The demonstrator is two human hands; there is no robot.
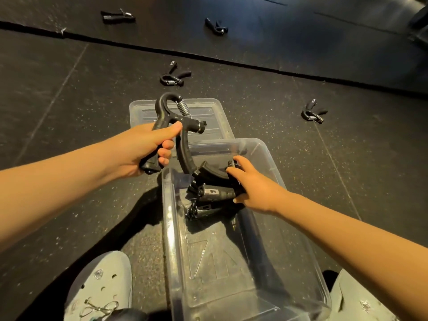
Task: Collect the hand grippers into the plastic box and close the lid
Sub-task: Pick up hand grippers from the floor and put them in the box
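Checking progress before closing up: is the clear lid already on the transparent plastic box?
No, the clear plastic lid lies flat on the dark floor beyond the open transparent plastic box.

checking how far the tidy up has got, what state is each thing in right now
plastic box: open, lid off
lid: off, flat on the floor beyond the box
held hand gripper: in the air by the box's far left corner, gripped by the left hand
grippers in the box: piled at the far end, right hand holding them
floor grippers: four, loose, not collected
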